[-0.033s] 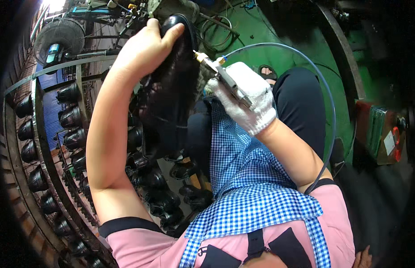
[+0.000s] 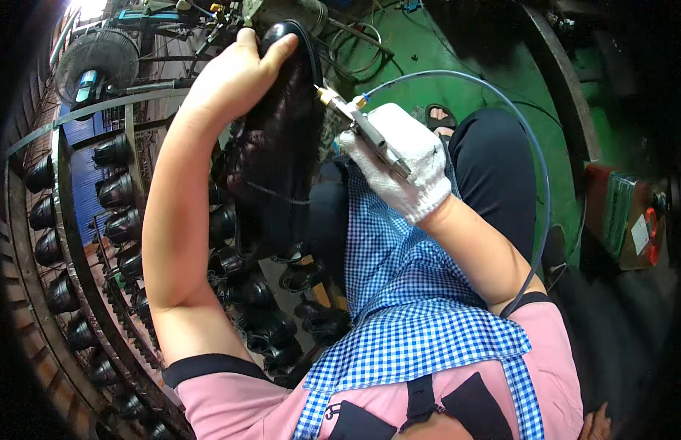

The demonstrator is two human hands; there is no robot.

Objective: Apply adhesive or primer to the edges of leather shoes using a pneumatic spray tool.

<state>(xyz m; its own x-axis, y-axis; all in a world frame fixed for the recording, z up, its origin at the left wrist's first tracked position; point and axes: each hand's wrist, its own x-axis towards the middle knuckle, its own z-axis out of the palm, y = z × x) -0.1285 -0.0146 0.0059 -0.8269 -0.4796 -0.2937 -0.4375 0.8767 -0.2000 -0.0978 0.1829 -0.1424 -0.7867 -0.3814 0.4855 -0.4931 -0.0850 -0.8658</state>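
With my bare left hand [image 2: 241,77] I grip a black lace-up boot [image 2: 278,139] by its shiny toe, thumb on top. The boot hangs toe up, its shaft toward my lap, and the fingers behind it are hidden. My right hand [image 2: 403,158], in a white knitted glove, is closed around a small metal spray gun [image 2: 373,132]. Its brass nozzle points left, close to the edge of the boot's sole; whether it touches, I cannot tell. A thin blue-grey hose [image 2: 494,88] runs from the gun in an arc back past my right arm.
Several black boots [image 2: 260,323] stand below and left of the held one. Beyond a curved metal rail [image 2: 61,169] hang more black, rounded shoe shapes [image 2: 113,191]. At the upper left is a round fan [image 2: 98,70]. A brown box [image 2: 612,213] with red-handled scissors [image 2: 652,235] is at right.
The boot has tilted slightly left, its lower shaft turning a little in my left hand's hold. My right hand and the spray gun have shifted only slightly left.
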